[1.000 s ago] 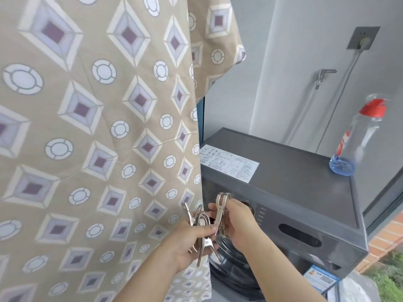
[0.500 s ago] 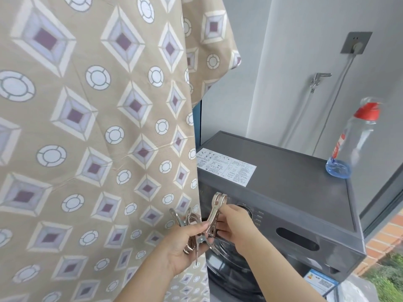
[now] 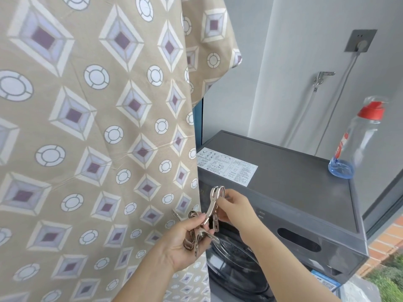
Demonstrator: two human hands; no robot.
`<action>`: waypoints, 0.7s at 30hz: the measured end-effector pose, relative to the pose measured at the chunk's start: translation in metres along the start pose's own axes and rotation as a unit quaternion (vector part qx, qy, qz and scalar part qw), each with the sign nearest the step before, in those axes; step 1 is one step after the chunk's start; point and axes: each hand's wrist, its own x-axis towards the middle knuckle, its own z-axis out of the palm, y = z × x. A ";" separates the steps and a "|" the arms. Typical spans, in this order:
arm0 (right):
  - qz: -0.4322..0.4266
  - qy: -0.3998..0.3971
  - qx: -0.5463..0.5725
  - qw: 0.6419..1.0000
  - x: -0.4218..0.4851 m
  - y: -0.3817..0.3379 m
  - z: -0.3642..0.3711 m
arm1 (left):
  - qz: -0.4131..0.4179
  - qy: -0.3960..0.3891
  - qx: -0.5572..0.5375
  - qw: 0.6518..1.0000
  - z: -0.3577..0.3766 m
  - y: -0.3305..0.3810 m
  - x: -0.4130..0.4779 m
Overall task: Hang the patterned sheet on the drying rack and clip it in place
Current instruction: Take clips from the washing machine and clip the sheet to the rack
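Patterned sheet [image 3: 98, 131] already hangs in a broad drape that fills the space to the left of and above both hands, its beige cloth with diamonds and rings falling past the bottom of the view; whatever it hangs from is above the frame, so the drying rack itself cannot be seen, nor whether any clip is already on it. Judging by that, the hanging part looks done and the clipping is what remains. The left hand [image 3: 185, 240] is closed around a bunch of metal clips [image 3: 196, 232], held low and just in front of the sheet's right edge. The right hand [image 3: 234, 209] pinches a single metal clip [image 3: 214, 203] by its lower part, with its looped end pointing up, close against the bunch in the other hand, so it appears to be picking one clip out. That clip is touching no cloth at this point; the sheet's edge lies just to the left of it. To the right of and behind the hands stands a dark grey washing machine [image 3: 294, 182], with a spray bottle [image 3: 355, 140] on its far corner, well apart from both hands.
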 end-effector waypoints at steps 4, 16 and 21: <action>0.036 -0.063 0.146 0.987 0.000 -0.003 -0.005 | -0.006 -0.007 0.020 1.000 -0.001 0.001 0.001; 0.080 -0.123 0.019 0.989 -0.006 0.007 0.008 | 0.146 0.024 0.170 0.974 0.001 0.003 0.017; 0.061 -0.075 0.019 0.995 -0.002 0.003 0.004 | 0.219 0.055 0.281 0.933 -0.002 0.005 0.015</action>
